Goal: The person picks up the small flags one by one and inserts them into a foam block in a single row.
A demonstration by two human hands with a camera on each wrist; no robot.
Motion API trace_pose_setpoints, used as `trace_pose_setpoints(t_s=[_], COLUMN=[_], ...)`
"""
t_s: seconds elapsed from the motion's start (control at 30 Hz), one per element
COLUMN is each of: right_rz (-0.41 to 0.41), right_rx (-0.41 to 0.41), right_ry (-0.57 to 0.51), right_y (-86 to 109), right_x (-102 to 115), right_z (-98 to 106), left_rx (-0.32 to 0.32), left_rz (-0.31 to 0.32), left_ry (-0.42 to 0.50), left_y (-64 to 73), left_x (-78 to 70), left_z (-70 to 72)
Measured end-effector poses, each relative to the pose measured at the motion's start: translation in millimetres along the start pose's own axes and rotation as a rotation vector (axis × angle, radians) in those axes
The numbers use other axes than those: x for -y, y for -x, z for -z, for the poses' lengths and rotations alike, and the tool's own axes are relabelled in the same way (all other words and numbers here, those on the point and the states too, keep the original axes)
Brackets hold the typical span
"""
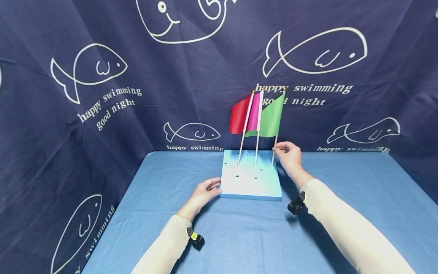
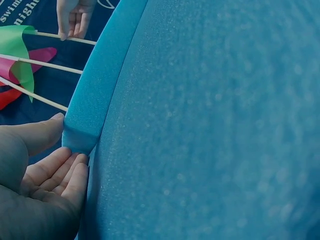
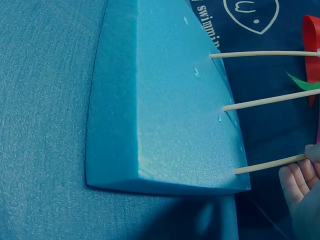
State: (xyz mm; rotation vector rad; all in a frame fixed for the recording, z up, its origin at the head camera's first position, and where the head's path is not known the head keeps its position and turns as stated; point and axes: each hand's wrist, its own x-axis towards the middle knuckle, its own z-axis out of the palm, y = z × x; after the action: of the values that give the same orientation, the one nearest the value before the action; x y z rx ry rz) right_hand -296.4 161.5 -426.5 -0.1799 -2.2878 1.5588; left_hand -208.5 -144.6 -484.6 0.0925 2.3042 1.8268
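Observation:
A light blue foam board with small holes lies on the table. In it stand a red flag, a magenta flag and a green flag on thin wooden sticks, in a row. My right hand pinches the green flag's stick low down, between cloth and board; in the right wrist view this stick meets the board near its right edge. At the board's front left corner is my left hand, its relaxed fingers touching the side, the thumb beside the upper edge.
Blue cloth covers the table around the board. Behind it hangs a dark blue curtain with white fish drawings and lettering. Small black cameras are strapped to both wrists over cream sleeves. Several bare holes show in the board.

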Motion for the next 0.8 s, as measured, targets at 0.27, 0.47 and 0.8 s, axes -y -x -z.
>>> trace_pose_setpoints(t_s=[0.27,0.47,0.8], right_rz=[-0.019,-0.005,-0.045], right_rx=[0.020,0.026,0.042], right_ry=[0.011,0.012,0.031], right_y=[2.7,2.4,2.9], right_x=[0.0,-1.5,-4.5], right_z=[2.0,4.3,7.5], left_rx=[0.008,-0.001,-0.010], left_rz=[-0.059,-0.011,0.001], left_ry=[-0.028,-0.002,0.014], left_y=[3.4,1.4,-0.7], left_x=[-1.7,-1.9,1.8], left_z=[0.4,-0.6,-1.4])
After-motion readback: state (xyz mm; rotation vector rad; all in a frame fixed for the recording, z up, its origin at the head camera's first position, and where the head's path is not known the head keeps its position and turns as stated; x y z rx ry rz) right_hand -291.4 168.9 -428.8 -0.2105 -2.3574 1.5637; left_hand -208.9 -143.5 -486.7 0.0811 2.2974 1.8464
